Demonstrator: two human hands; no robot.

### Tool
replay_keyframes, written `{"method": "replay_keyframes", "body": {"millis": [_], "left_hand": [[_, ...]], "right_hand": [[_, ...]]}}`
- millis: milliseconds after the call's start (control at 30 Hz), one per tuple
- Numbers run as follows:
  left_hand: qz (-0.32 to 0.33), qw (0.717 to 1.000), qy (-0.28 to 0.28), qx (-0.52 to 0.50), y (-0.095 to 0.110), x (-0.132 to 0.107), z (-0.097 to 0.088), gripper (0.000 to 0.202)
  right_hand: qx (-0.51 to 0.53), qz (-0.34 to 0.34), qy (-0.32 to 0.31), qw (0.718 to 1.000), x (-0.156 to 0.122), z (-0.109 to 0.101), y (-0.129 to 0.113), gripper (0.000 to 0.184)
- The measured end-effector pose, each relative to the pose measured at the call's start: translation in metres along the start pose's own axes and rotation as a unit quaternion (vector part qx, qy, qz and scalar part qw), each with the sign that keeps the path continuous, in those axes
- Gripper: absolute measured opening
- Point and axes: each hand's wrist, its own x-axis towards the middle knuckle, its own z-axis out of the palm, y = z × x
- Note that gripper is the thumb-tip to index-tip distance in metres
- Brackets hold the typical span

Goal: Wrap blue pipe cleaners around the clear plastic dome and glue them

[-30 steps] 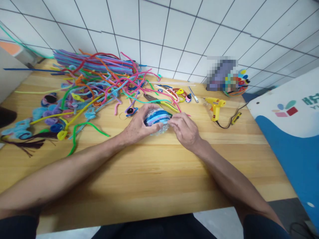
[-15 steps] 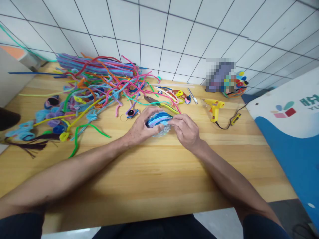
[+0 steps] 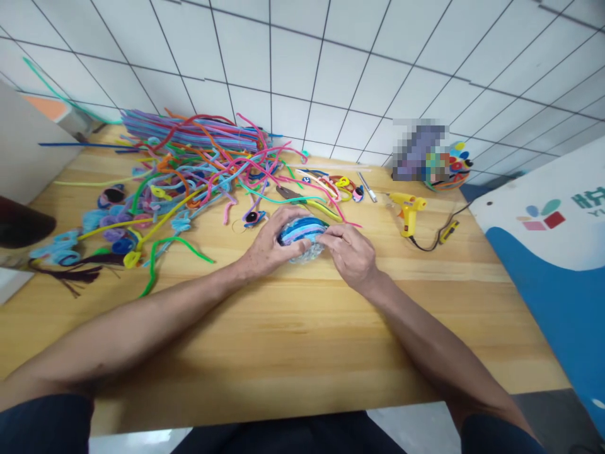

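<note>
A round ball-like piece (image 3: 302,232) sits at the middle of the table, wrapped in blue, light-blue and lilac pipe cleaners, with a clear, glossy lower part. Around its left side curls my left hand (image 3: 276,239), thumb across the front. My right hand (image 3: 348,249) is pinched at the ball's right edge; whatever lies between its fingertips is too small to make out. Just behind the ball lie pliers (image 3: 302,198) with yellow handles. A small blue and pink piece with a black eye (image 3: 254,218) rests behind my left hand.
Tangled coloured pipe cleaners (image 3: 203,170) and a bundle of them (image 3: 189,130) cover the back left. A yellow glue gun (image 3: 407,211) with a cord stands at right, near a yellow cutter (image 3: 449,232). A basket (image 3: 444,176) holds colourful pieces. A dark cylinder (image 3: 23,222) is at far left.
The view has shifted slightly, so the scene sits a little lower and to the right. Both hands stay on the ball, with the right fingertips still pinched at its edge.
</note>
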Motion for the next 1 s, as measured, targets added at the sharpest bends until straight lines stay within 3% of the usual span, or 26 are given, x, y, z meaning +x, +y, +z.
{"method": "replay_keyframes", "body": {"millis": [267,500,700,1000], "left_hand": [[-0.059,0.997,0.020,-0.040,-0.005,-0.006,-0.002,0.060],[-0.072,0.996,-0.023,-0.047,-0.002,-0.005,-0.012,0.056],[-0.038,0.996,-0.069,-0.044,-0.014,-0.003,-0.017,0.073],[0.032,0.998,-0.056,0.006,-0.015,-0.005,-0.009,0.064]], "right_hand": [[0.006,0.005,-0.021,1.000,0.003,0.001,-0.010,0.042],[0.024,0.042,-0.042,0.998,0.001,0.000,-0.013,0.038],[0.004,0.037,-0.028,0.999,0.001,0.000,-0.012,0.038],[-0.007,0.029,-0.017,0.999,0.001,-0.001,-0.009,0.035]]}}
